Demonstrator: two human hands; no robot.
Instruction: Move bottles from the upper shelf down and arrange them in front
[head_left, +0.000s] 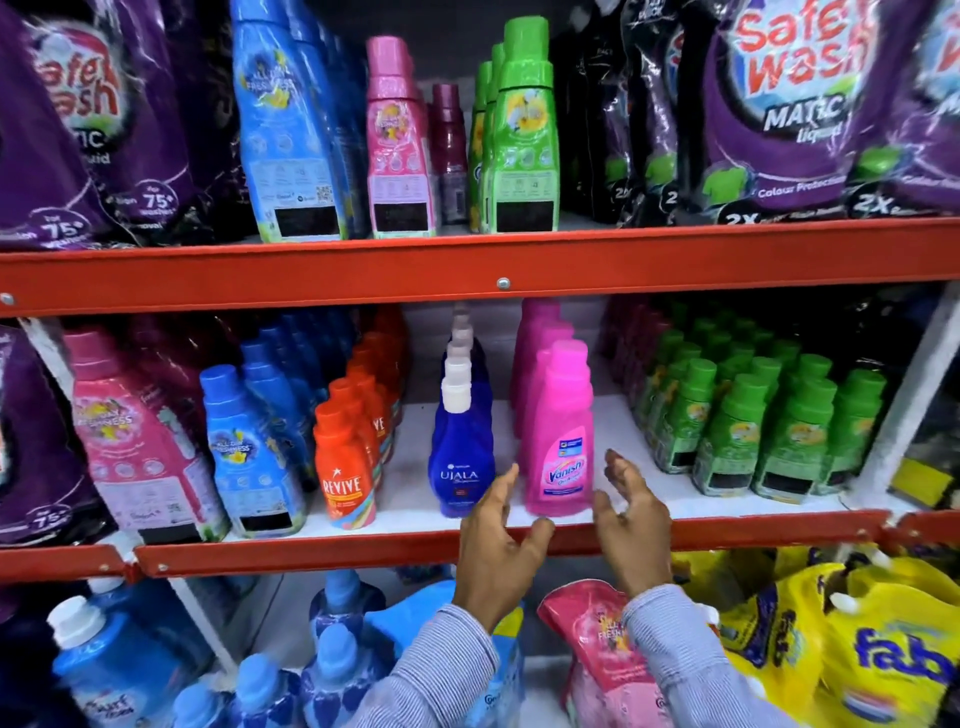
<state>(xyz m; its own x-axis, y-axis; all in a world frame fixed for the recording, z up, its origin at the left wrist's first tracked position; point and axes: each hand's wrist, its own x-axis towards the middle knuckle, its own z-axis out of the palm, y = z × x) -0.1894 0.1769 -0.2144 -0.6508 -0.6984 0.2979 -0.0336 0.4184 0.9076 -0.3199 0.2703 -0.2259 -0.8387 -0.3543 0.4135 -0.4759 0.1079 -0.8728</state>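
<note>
A pink Vanish bottle stands upright at the front of the middle shelf, heading a row of pink bottles. My left hand hovers open just left of its base, and my right hand is open just to its right; neither touches it. A dark blue Ujala bottle with a white cap leads a row to the left. On the upper shelf stand tall blue, pink, maroon and green softener bottles.
Orange Revive bottles, blue and pink softener bottles fill the middle shelf's left. Small green bottles crowd its right. Purple pouches flank the upper shelf. Below sit blue bottles and yellow pouches.
</note>
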